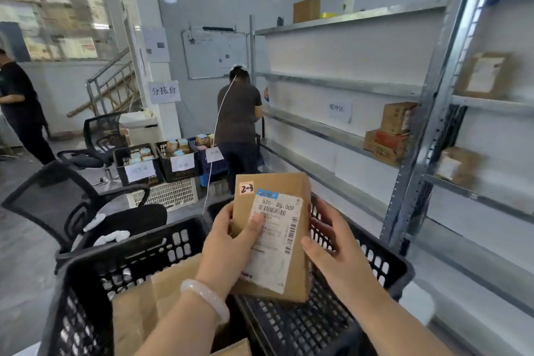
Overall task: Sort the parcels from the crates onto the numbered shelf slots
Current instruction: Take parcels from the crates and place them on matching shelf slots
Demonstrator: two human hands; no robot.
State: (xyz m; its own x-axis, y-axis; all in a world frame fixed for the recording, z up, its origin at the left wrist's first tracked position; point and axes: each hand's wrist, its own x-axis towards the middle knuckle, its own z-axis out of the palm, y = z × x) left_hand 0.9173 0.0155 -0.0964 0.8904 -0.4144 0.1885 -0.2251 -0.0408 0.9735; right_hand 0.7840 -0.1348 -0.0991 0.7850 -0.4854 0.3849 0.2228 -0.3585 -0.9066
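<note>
We've got the parcel (271, 237) up over the black crates (144, 246). The sticker (246, 188) says "2-3" and the label (274, 257) reads "530-05 009". Our left hand (231, 243) grips the left edge with the thumb on the label, and our right hand (332, 246) clasps the right edge.

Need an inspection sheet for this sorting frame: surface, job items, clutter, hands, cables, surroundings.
Surface: no table; two black slatted plastic crates in front.
Job's things: brown cardboard parcel with white shipping label, red-edged sticker reading 2-3, held over the crates; more brown parcels in the left crate.
Clutter: black mesh office chair, white objects on seat.
Grippers: left hand grips the parcel, thumb on label; right hand holds its right edge.
Cables: thin white cord running down from the far person's head.
Surroundings: grey metal shelving with cardboard boxes; person in dark shirt facing it; labelled crates on floor.
</note>
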